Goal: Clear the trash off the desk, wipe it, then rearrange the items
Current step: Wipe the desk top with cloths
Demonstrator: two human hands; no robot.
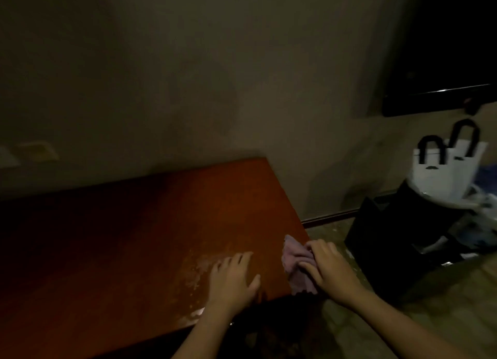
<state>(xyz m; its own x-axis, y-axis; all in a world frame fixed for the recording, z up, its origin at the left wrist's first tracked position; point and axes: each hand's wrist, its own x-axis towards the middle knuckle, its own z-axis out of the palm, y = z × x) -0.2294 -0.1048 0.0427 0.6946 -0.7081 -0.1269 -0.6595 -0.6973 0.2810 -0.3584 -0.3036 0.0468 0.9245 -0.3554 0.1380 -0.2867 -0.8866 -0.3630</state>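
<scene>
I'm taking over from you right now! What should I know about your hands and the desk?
Left hand: open, flat on the desk beside a pale smeary patch.
Right hand: grips the purple cloth at the desk's right edge.
Done: no trash shows on the desk.
To do: wipe that patch and the rest, then rearrange the items; none are in view.

A reddish-brown wooden desk (pixel 121 237) stands against the wall, its surface dim toward 9 o'clock. Near the front edge, toward 5 o'clock, a pale speckled patch (pixel 200 264) marks the wood. The left hand (pixel 232 278) lies flat with fingers spread on the patch's 3 o'clock side. At the desk's 3 o'clock edge lies a crumpled lilac cloth (pixel 297 264), gripped by the right hand (pixel 328 270).
</scene>
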